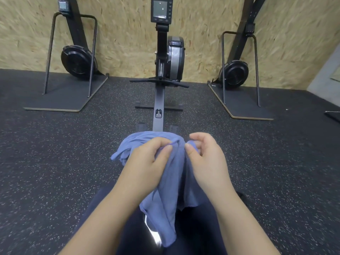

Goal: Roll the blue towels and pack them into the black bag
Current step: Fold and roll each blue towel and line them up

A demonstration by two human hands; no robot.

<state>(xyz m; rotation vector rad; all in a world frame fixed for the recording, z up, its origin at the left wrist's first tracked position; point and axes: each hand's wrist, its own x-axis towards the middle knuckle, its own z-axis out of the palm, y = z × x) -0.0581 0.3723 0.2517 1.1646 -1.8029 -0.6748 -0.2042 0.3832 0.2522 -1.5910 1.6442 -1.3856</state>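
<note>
A crumpled blue towel [165, 190] hangs in front of me over my lap, bunched at the top and draping down between my forearms. My left hand [147, 162] pinches the towel's upper edge between thumb and fingers. Just to its right, my right hand [204, 155] pinches another bit of the same edge with curled fingers. The two hands are close together, almost touching. No black bag shows in the head view.
I sit on a rowing machine whose rail [158, 107], monitor [161, 10] and flywheel [175, 59] run straight ahead. Two ski-type machines on flat boards stand at left [73, 61] and right [237, 70] against a chipboard wall. Speckled black rubber floor [55, 162] surrounds me.
</note>
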